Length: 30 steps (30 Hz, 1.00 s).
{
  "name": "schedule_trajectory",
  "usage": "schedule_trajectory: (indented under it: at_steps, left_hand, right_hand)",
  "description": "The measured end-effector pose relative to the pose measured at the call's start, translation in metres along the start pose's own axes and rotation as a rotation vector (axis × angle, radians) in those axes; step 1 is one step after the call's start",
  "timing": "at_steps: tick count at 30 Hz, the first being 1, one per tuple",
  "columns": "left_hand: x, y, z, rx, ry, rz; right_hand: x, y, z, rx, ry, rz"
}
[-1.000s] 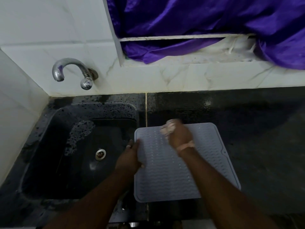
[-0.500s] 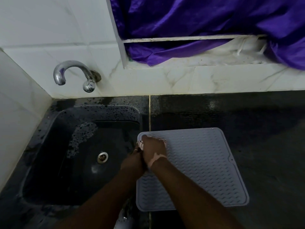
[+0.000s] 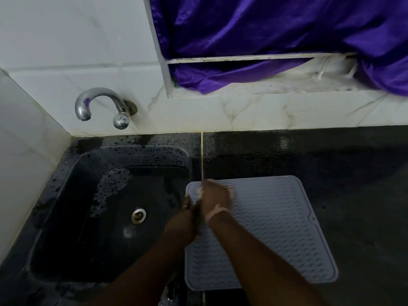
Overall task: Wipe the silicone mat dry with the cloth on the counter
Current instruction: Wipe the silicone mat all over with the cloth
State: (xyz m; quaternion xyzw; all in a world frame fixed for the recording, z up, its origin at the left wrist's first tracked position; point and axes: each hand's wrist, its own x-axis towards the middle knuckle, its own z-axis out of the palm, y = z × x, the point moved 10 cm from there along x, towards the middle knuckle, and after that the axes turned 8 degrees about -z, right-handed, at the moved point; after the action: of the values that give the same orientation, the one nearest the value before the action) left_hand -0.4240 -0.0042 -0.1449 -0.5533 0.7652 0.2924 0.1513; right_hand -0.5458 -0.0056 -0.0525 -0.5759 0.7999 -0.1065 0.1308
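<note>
A grey ribbed silicone mat (image 3: 276, 228) lies flat on the dark counter, just right of the sink. My right hand (image 3: 215, 198) is at the mat's far left corner, curled over a small pale cloth (image 3: 230, 191) that peeks out beside the fingers and is blurred. My left hand (image 3: 184, 219) holds the mat's left edge, its fingers on the rim next to my right wrist. A ring shows on one left finger.
A black sink (image 3: 106, 208) with a metal drain (image 3: 138, 215) and wet patches lies to the left. A chrome tap (image 3: 99, 104) juts from the white tiled wall. Purple fabric (image 3: 276, 36) hangs over a ledge above. Dark counter (image 3: 353, 184) extends to the right.
My right hand with the cloth moved from the mat's far middle to its far left corner, then a little farther away. My left hand kept hold of the left edge.
</note>
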Motion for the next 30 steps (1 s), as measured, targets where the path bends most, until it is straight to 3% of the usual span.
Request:
schedule_trajectory:
  at_steps: [2, 4, 6, 10, 12, 14, 17, 19, 21, 23, 25, 27, 30]
  left_hand:
    - [-0.002, -0.002, -0.003, -0.033, 0.011, -0.023]
    - [-0.004, -0.001, -0.005, 0.000, 0.009, 0.009]
    - [-0.009, 0.006, -0.007, 0.037, -0.007, 0.076]
    - [-0.017, 0.004, -0.010, -0.130, -0.007, 0.052]
    - [-0.020, -0.004, -0.013, -0.297, 0.017, -0.015]
    - [-0.021, -0.011, -0.017, -0.543, 0.009, -0.072]
    - [-0.022, -0.015, -0.020, -0.862, -0.009, -0.147]
    - [-0.023, -0.019, -0.020, -0.941, 0.019, -0.176]
    - [-0.028, -0.022, -0.023, -0.919, 0.073, -0.191]
    - [-0.031, -0.024, -0.022, -0.955, 0.083, -0.209]
    - [-0.031, -0.026, -0.017, -1.085, 0.050, -0.239]
    - [-0.033, -0.032, -0.014, -1.171, 0.068, -0.315]
    - [-0.037, -0.046, -0.010, -1.215, 0.155, -0.398]
  right_hand:
    - [-0.002, -0.034, 0.021, 0.290, -0.122, -0.150]
    - [0.006, -0.029, 0.014, 0.556, -0.212, -0.166]
    - [0.015, 0.012, -0.010, 0.639, -0.109, -0.087]
    - [0.002, 0.141, -0.061, 0.354, 0.264, 0.317]
    - [-0.012, 0.170, -0.065, 0.210, 0.277, 0.460]
    - [-0.016, 0.152, -0.053, 0.127, 0.201, 0.484]
    - [-0.018, 0.070, -0.020, -0.118, 0.069, 0.286]
    - [-0.027, 0.005, 0.001, -0.130, 0.044, 0.055]
    - [-0.036, -0.036, 0.023, 0.076, -0.031, -0.147]
    - [-0.033, -0.029, 0.022, 0.299, -0.113, -0.205]
    - [-0.028, 0.021, -0.007, 0.520, -0.014, -0.092]
    - [-0.030, 0.099, -0.043, 0.601, 0.203, 0.112]
    - [-0.051, 0.199, -0.077, 0.243, 0.340, 0.409]
